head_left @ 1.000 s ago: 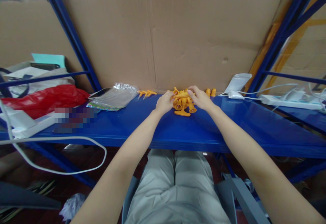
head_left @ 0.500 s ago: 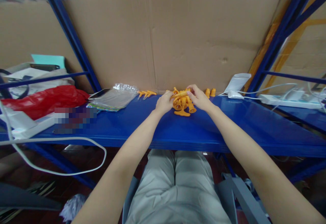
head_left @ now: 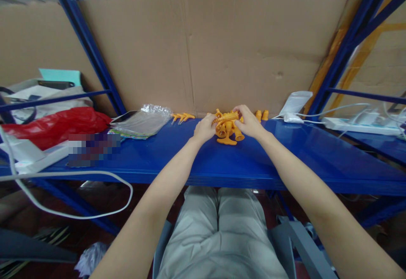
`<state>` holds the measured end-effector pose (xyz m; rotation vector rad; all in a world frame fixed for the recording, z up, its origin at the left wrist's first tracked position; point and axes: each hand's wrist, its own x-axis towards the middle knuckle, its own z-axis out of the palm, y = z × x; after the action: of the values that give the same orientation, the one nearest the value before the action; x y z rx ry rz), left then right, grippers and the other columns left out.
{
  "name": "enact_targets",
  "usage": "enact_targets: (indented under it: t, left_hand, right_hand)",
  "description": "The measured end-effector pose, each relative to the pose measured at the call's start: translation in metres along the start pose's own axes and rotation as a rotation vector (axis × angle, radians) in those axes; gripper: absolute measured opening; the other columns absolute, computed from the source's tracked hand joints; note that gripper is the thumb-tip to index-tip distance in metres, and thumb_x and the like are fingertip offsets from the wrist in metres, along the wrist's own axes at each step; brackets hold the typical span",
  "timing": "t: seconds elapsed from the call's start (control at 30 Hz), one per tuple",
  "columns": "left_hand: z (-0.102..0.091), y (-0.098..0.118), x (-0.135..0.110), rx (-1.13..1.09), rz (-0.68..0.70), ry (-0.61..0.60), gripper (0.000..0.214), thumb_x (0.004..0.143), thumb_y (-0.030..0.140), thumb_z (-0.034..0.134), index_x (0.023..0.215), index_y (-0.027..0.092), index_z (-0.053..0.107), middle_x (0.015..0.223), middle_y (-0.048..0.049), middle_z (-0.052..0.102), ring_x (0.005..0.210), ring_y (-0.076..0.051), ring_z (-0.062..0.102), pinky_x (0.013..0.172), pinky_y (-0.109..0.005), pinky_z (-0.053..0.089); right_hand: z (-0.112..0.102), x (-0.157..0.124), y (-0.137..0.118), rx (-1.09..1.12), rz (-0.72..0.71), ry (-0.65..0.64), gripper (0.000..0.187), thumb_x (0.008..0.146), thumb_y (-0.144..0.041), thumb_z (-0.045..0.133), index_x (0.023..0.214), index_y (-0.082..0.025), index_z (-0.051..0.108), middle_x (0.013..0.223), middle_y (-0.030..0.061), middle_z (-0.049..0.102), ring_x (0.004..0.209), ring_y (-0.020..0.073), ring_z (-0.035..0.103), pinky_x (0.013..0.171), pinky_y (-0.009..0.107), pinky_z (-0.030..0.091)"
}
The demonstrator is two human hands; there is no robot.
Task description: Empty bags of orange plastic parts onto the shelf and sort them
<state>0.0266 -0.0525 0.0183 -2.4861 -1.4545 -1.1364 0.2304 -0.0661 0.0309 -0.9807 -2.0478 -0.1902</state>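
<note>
Over a pile of orange plastic parts (head_left: 229,132), my left hand (head_left: 204,127) and my right hand (head_left: 248,121) hold a long orange plastic piece (head_left: 227,118) between them. The left fingers are closed round its left end, and the right thumb and fingers pinch its right end. The piece lies nearly level, tilted slightly up to the right. Below it the pile shows bell-shaped pieces and a curved handle (head_left: 226,142) at the front. Several orange corkscrews (head_left: 184,116) with metal spirals lie left of my hands. Two small orange cups (head_left: 261,115) stand to the right.
The blue shelf (head_left: 177,160) is backed by a cardboard sheet (head_left: 234,50). Clear plastic bags (head_left: 142,122) and a red bag (head_left: 60,124) lie left. At right are a white stand (head_left: 294,106), cables and a power strip (head_left: 364,126). A white cable (head_left: 95,217) loops past the front edge.
My right hand has shifted slightly, baring more of the right end of the long orange piece. My left hand and the pile look almost unmoved.
</note>
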Motion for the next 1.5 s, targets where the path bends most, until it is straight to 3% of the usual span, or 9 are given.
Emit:
enact_targets:
  t: [0.3, 0.67, 0.93, 1.1, 1.33, 1.5]
  left_hand:
    - [0.001, 0.002, 0.0, 0.033, -0.012, -0.025, 0.028, 0.085, 0.014, 0.05, 0.107, 0.02, 0.067, 0.111, -0.0068, 0.065, 0.105, -0.021, 0.061, 0.092, -0.033, 0.048]
    - [0.004, 0.001, -0.001, 0.013, -0.006, -0.026, 0.026, 0.085, 0.016, 0.053, 0.105, 0.021, 0.068, 0.111, -0.0065, 0.066, 0.106, -0.022, 0.062, 0.093, -0.034, 0.048]
    - [0.006, 0.003, 0.0, 0.015, 0.013, -0.048, 0.023, 0.083, 0.019, 0.056, 0.1, 0.02, 0.071, 0.109, -0.0067, 0.07, 0.104, -0.023, 0.064, 0.093, -0.035, 0.05]
    - [0.008, 0.004, 0.0, -0.021, 0.05, -0.063, 0.026, 0.082, 0.019, 0.06, 0.105, 0.018, 0.072, 0.112, -0.0079, 0.071, 0.105, -0.023, 0.065, 0.094, -0.035, 0.05]
    - [0.011, 0.004, -0.001, -0.084, 0.055, -0.051, 0.031, 0.079, 0.017, 0.062, 0.109, 0.018, 0.071, 0.116, -0.0077, 0.071, 0.11, -0.023, 0.064, 0.097, -0.034, 0.048]
    - [0.01, 0.005, -0.001, -0.068, 0.086, -0.083, 0.022, 0.08, 0.021, 0.06, 0.096, 0.016, 0.073, 0.1, -0.0059, 0.074, 0.094, -0.02, 0.066, 0.086, -0.029, 0.049]
  right_hand:
    - [0.003, 0.0, 0.0, -0.073, 0.027, 0.046, 0.035, 0.071, -0.011, 0.045, 0.104, -0.023, 0.048, 0.107, 0.0093, 0.055, 0.092, 0.0242, 0.055, 0.079, 0.04, 0.047]
    - [0.002, 0.001, 0.0, -0.069, -0.013, 0.068, 0.044, 0.067, -0.003, 0.039, 0.105, -0.024, 0.049, 0.11, 0.0107, 0.054, 0.106, 0.0274, 0.053, 0.09, 0.046, 0.046]
    - [0.001, 0.002, 0.0, -0.188, -0.008, 0.055, 0.044, 0.067, -0.002, 0.038, 0.104, -0.021, 0.052, 0.111, 0.0133, 0.058, 0.109, 0.0305, 0.051, 0.096, 0.054, 0.038]
    - [0.0, 0.0, -0.002, -0.231, 0.017, 0.077, 0.042, 0.071, -0.003, 0.037, 0.104, -0.022, 0.053, 0.111, 0.013, 0.06, 0.106, 0.0306, 0.052, 0.103, 0.06, 0.03]
    - [-0.002, 0.0, -0.006, -0.307, 0.029, 0.083, 0.036, 0.078, -0.005, 0.035, 0.104, -0.02, 0.054, 0.109, 0.0134, 0.061, 0.104, 0.0297, 0.054, 0.107, 0.059, 0.026]
    - [-0.001, 0.0, -0.008, -0.393, 0.063, 0.059, 0.035, 0.078, -0.004, 0.034, 0.104, -0.019, 0.054, 0.107, 0.0128, 0.062, 0.102, 0.0281, 0.056, 0.108, 0.059, 0.025]
